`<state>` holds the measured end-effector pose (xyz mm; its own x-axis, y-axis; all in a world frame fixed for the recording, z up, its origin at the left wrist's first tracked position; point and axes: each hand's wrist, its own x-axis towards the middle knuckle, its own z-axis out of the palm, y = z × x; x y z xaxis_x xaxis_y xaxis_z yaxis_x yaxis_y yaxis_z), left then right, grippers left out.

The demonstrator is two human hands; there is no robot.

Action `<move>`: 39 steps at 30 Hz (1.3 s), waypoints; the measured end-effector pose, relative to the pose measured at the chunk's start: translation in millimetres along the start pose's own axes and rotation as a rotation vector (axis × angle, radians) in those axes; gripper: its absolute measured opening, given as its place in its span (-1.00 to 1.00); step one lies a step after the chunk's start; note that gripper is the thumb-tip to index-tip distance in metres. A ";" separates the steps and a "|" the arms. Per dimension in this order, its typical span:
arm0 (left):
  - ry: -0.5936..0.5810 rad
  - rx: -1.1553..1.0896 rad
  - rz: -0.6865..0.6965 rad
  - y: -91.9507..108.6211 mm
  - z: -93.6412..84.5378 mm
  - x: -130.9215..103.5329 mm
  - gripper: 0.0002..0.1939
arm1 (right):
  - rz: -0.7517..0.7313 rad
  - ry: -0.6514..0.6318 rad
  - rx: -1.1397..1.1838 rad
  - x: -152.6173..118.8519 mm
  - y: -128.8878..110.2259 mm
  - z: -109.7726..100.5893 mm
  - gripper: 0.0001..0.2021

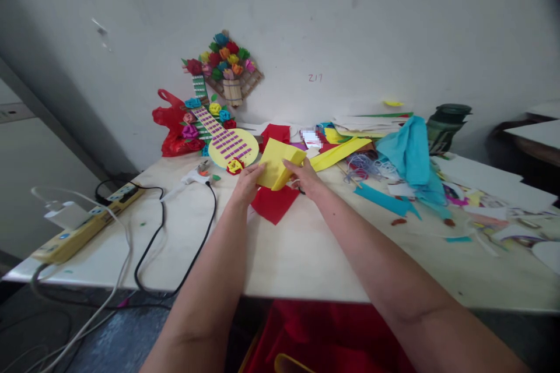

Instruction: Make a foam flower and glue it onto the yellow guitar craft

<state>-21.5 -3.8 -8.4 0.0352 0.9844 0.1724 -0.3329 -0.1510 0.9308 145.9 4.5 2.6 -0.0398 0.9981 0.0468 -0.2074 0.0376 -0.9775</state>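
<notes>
Over the middle of the table I hold a folded piece of yellow paper with both hands. My left hand pinches its left edge. At its right side, the fingers of my right hand are closed on the folded part. A small dark loop shows by the right fingers; what it belongs to is hidden. Below the yellow paper lies a red paper piece, flat on the table. Behind my hands stands a round yellow paper banjo-like craft with purple strips and paper flowers.
On the left lie a power strip, cables and a glue gun. A red plastic bag and a paper-flower basket are by the wall. Blue crepe paper, a dark bottle and paper scraps cover the right side.
</notes>
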 end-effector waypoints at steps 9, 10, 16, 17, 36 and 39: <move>0.037 0.004 -0.007 3.5 0.5 -1.1 -0.64 | -0.023 0.157 -0.016 8.5 9.5 -1.5 -0.70; 0.055 -0.005 -0.006 3.7 -1.8 -0.3 -0.65 | -0.019 0.180 0.009 9.9 9.9 -2.3 -0.73; 0.079 -0.064 0.049 3.1 -17.8 4.6 -0.64 | 0.009 0.219 0.136 16.3 6.7 -16.2 -0.81; 0.075 -0.059 0.051 3.0 -19.7 5.2 -0.63 | 0.015 0.217 0.145 17.6 6.7 -19.2 -0.81; 0.128 0.096 -0.067 -1.3 -26.3 6.4 -0.80 | 0.103 0.216 0.036 23.9 4.9 -41.3 -0.68; 0.100 0.085 -0.082 -2.5 -24.9 6.0 -0.80 | 0.064 0.259 -0.078 28.4 9.7 -41.7 -0.54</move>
<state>-43.9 4.7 -17.8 -0.0360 0.9972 0.0656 -0.2513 -0.0726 0.9652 183.5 35.2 -14.2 0.2024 0.9775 -0.0602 -0.1364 -0.0328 -0.9901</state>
